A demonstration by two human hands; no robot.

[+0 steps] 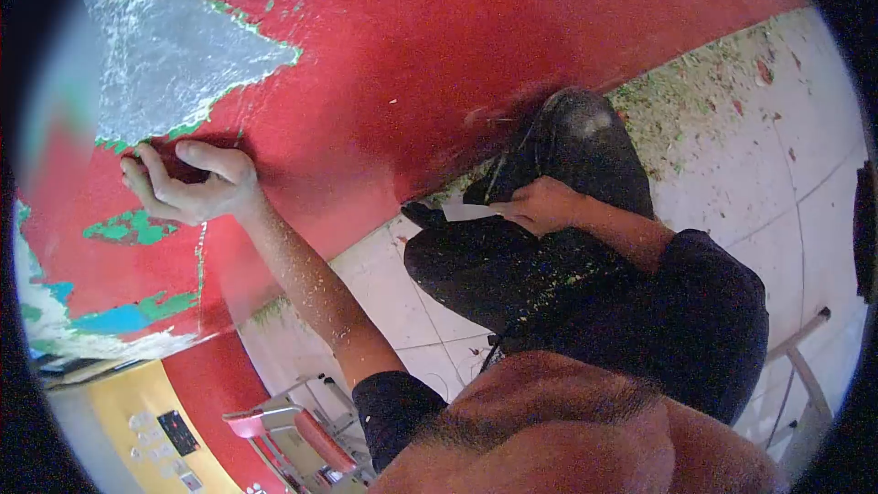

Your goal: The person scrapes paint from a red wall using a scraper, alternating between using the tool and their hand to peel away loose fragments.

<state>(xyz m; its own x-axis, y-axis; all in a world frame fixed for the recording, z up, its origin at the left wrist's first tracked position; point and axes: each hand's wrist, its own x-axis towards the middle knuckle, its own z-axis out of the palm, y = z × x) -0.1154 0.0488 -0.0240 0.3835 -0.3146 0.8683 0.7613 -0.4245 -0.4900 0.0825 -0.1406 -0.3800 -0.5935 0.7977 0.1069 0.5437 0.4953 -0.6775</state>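
At the red wall (pixel 366 64), my left hand (pixel 192 181) is raised with its fingers curled but apart, and nothing shows in it. It is at the lower edge of a grey patch (pixel 183 55) where the paint is gone. My right hand (pixel 540 206) is closed on a pale flat scraper (pixel 468 211) over my dark trousers (pixel 512 284). Paint flakes cling to my left forearm and lie on the trousers.
Green and red paint flakes (pixel 686 119) lie on the tiled floor (pixel 759 192) along the wall's foot. A red chair (pixel 315 434) stands at the lower left, near a yellow wall (pixel 133 402). Metal legs (pixel 805 366) show at the right.
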